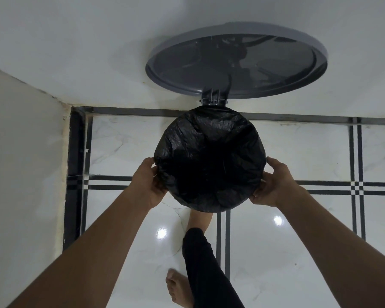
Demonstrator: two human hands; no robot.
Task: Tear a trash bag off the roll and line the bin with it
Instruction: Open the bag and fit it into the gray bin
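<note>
**A:** ok starting from the left, what's that arm doing?

**B:** left arm comes up from the bottom corner, stretched out nearly straight. The left hand (148, 182) is on the left side of the bin's rim, thumb up top, fingers curled under the edge. Its grip is clamped on the black trash bag (209, 161) right where the plastic folds over the rim.

**A:** and the bag itself?

**B:** it's already in the bin. Stretched over the whole round opening and dipping down dark in the middle, wrinkly all round the edge. You can't really see the bin's body, the bag covers it from this angle. The grey lid (236, 63) is flipped up behind it on its hinge, leaning back by the white wall.

**A:** what's under it?

**B:** a bare foot (199, 220) and a black trouser leg reach in under the near edge of the bin; can't see the toes. Other foot is flat on the shiny white tiled floor (298, 241).

**A:** right side?

**B:** mirror image pretty much. Right arm reaches out long, right hand (272, 185) grips the bag at the right rim, thumb above, fingers tucked underneath.
</note>
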